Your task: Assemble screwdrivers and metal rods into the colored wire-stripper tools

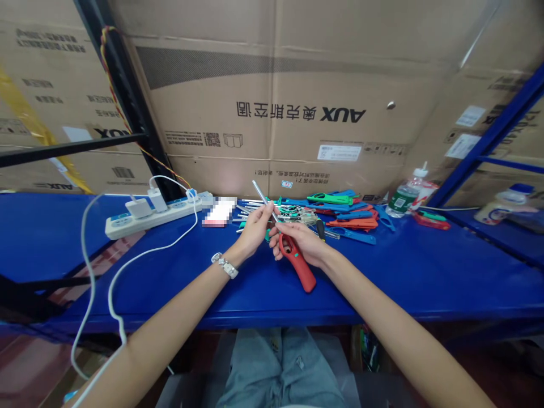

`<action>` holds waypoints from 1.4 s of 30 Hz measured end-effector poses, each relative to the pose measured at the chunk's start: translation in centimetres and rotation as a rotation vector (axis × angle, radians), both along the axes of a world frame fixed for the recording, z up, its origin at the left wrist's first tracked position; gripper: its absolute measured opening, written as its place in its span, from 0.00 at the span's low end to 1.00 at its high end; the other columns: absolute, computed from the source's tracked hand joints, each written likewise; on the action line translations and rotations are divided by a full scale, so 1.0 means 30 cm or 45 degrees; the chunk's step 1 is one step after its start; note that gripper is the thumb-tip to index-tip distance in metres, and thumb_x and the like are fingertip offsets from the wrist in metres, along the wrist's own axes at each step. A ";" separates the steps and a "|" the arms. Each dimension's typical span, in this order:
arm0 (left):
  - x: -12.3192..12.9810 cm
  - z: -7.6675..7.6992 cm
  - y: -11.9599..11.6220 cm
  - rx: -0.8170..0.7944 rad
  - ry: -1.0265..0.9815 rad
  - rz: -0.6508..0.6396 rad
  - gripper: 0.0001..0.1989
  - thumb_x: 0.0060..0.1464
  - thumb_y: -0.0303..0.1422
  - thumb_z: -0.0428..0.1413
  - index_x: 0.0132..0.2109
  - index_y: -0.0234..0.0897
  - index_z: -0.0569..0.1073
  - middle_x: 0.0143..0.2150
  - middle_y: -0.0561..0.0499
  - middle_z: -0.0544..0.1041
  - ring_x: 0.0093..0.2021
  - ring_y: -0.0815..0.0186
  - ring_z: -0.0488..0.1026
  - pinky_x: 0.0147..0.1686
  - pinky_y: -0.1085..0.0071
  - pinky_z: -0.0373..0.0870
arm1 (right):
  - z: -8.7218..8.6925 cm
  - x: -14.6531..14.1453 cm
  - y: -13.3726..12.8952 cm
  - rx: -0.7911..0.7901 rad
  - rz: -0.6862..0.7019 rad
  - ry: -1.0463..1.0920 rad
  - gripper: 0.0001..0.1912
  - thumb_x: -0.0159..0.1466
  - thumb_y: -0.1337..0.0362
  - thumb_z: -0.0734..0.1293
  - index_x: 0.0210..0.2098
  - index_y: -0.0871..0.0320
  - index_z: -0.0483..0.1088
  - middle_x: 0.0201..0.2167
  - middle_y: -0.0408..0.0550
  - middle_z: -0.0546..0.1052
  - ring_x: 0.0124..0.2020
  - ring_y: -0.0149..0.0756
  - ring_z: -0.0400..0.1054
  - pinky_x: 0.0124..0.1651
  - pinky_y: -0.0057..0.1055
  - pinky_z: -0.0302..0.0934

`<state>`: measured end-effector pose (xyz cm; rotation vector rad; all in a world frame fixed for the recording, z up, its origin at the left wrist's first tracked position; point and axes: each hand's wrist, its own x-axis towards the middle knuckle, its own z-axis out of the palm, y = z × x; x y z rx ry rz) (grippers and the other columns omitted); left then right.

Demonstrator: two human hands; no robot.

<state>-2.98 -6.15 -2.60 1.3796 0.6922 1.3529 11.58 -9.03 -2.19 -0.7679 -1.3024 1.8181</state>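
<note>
Here, the left hand [254, 231] pinches the metal tube [260, 192] between thumb and fingers, its grip closed on it. The right hand [309, 243] has its grip curled around the upper end of the red lighter body [304, 274], near the tube's lower end. Both pieces are above the blue table [425, 277], before a pile of orange, blue and green casings [357, 224].
</note>
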 end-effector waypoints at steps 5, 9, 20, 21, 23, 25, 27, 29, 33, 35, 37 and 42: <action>0.002 -0.002 0.008 0.002 -0.021 -0.046 0.25 0.55 0.56 0.60 0.33 0.37 0.71 0.22 0.57 0.66 0.18 0.74 0.63 0.20 0.76 0.60 | 0.008 -0.004 -0.018 0.027 -0.061 -0.015 0.16 0.65 0.50 0.70 0.36 0.57 0.69 0.18 0.37 0.71 0.14 0.27 0.64 0.13 0.22 0.58; 0.002 0.002 0.005 -0.004 -0.019 -0.053 0.25 0.56 0.55 0.60 0.32 0.36 0.71 0.22 0.57 0.66 0.19 0.75 0.63 0.20 0.76 0.60 | 0.019 -0.012 -0.036 0.013 -0.110 -0.065 0.18 0.65 0.47 0.69 0.36 0.56 0.67 0.17 0.35 0.69 0.12 0.25 0.59 0.12 0.20 0.51; 0.009 -0.006 -0.002 -0.075 0.030 -0.131 0.25 0.56 0.57 0.59 0.34 0.37 0.72 0.19 0.58 0.65 0.18 0.73 0.63 0.21 0.75 0.59 | 0.022 0.010 -0.016 0.029 -0.069 -0.020 0.18 0.60 0.51 0.74 0.32 0.59 0.68 0.20 0.39 0.72 0.18 0.28 0.67 0.21 0.26 0.66; 0.012 -0.005 -0.001 -0.050 0.024 -0.110 0.25 0.56 0.57 0.59 0.33 0.37 0.73 0.20 0.57 0.66 0.19 0.73 0.63 0.22 0.75 0.59 | 0.022 0.007 -0.019 0.034 -0.081 -0.019 0.19 0.60 0.49 0.74 0.32 0.58 0.68 0.19 0.37 0.70 0.16 0.27 0.64 0.19 0.24 0.63; 0.017 -0.003 0.001 -0.004 0.025 -0.068 0.26 0.55 0.57 0.60 0.31 0.36 0.73 0.21 0.56 0.66 0.21 0.73 0.62 0.24 0.75 0.59 | 0.023 -0.002 -0.025 0.020 -0.100 -0.024 0.21 0.60 0.46 0.73 0.34 0.56 0.66 0.16 0.32 0.66 0.13 0.24 0.57 0.14 0.21 0.55; 0.021 -0.002 0.003 0.027 0.031 -0.031 0.26 0.54 0.57 0.61 0.31 0.35 0.74 0.21 0.56 0.65 0.22 0.73 0.61 0.24 0.75 0.58 | 0.026 -0.010 -0.031 -0.010 -0.100 -0.024 0.22 0.60 0.44 0.72 0.35 0.54 0.64 0.15 0.29 0.62 0.11 0.22 0.51 0.13 0.20 0.48; 0.020 -0.001 0.003 0.024 0.020 -0.020 0.26 0.55 0.56 0.61 0.30 0.35 0.76 0.21 0.56 0.64 0.23 0.73 0.60 0.25 0.75 0.58 | 0.030 -0.013 -0.033 -0.025 -0.077 -0.005 0.23 0.60 0.43 0.73 0.36 0.53 0.63 0.14 0.28 0.61 0.10 0.22 0.48 0.13 0.19 0.45; 0.012 0.000 0.001 -0.031 -0.004 -0.092 0.25 0.55 0.55 0.61 0.32 0.35 0.78 0.22 0.56 0.65 0.25 0.71 0.63 0.26 0.74 0.60 | 0.034 -0.009 -0.031 -0.020 -0.065 0.028 0.23 0.59 0.44 0.74 0.36 0.53 0.63 0.13 0.28 0.61 0.10 0.22 0.49 0.14 0.20 0.46; -0.005 0.002 -0.012 -0.131 -0.059 -0.325 0.20 0.50 0.49 0.68 0.37 0.35 0.80 0.29 0.52 0.73 0.33 0.68 0.71 0.33 0.73 0.69 | 0.041 0.005 -0.022 -0.043 -0.106 0.060 0.24 0.62 0.43 0.71 0.29 0.55 0.61 0.13 0.31 0.62 0.11 0.22 0.52 0.16 0.22 0.49; -0.007 0.005 -0.017 -0.134 -0.077 -0.353 0.18 0.48 0.45 0.70 0.36 0.35 0.79 0.32 0.51 0.75 0.34 0.69 0.71 0.35 0.74 0.70 | 0.044 0.010 -0.018 -0.093 -0.073 0.048 0.28 0.64 0.39 0.68 0.25 0.55 0.60 0.12 0.34 0.62 0.11 0.23 0.54 0.16 0.23 0.51; -0.006 0.012 -0.018 -0.130 -0.138 -0.309 0.16 0.48 0.43 0.71 0.34 0.35 0.78 0.32 0.52 0.75 0.32 0.71 0.70 0.33 0.75 0.69 | 0.044 0.012 -0.016 -0.113 -0.014 0.045 0.29 0.64 0.37 0.65 0.25 0.56 0.60 0.12 0.35 0.64 0.11 0.24 0.56 0.17 0.24 0.54; -0.017 0.068 0.007 -0.147 -0.353 -0.145 0.14 0.54 0.41 0.67 0.35 0.36 0.74 0.35 0.51 0.77 0.32 0.70 0.73 0.32 0.74 0.70 | 0.031 0.012 -0.015 0.053 -0.032 0.028 0.21 0.64 0.44 0.70 0.38 0.56 0.69 0.15 0.34 0.68 0.12 0.27 0.60 0.16 0.23 0.55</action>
